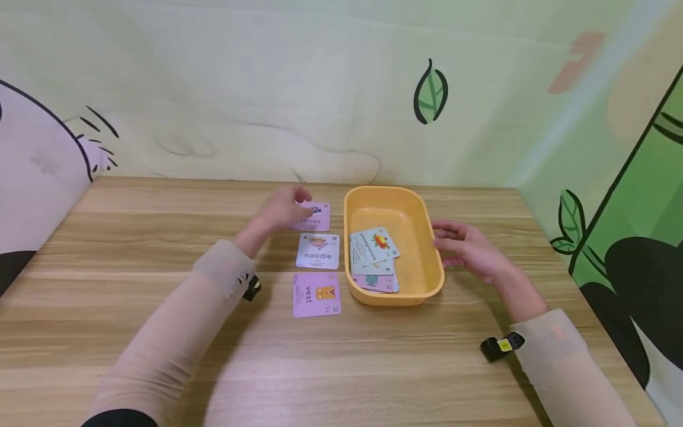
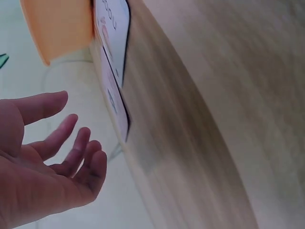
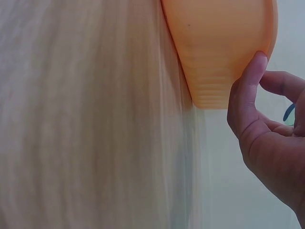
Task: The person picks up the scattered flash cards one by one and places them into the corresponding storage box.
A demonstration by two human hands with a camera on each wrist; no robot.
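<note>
Over the purple "shoes" card [image 1: 317,223] my left hand [image 1: 280,209] hovers, covering its left part in the head view. The left wrist view has this hand [image 2: 52,167] holding nothing, its fingers loosely bent and apart from the card [image 2: 114,98]. My right hand [image 1: 472,249] is at the right side of a yellow plastic basket [image 1: 418,237], fingertips at the rim. Seen from the right wrist, one fingertip [image 3: 259,62] lies against the basket's outer wall [image 3: 214,43], just below the rim.
Below the "shoes" card lie a white "noodle" card [image 1: 318,252] and a purple "vest" card [image 1: 315,296], forming a column left of the basket. Several cards, a "pomegranate" card [image 1: 373,244] on top, lie inside it. A printed wall covering [image 1: 267,89] rises behind the wooden table [image 1: 299,367].
</note>
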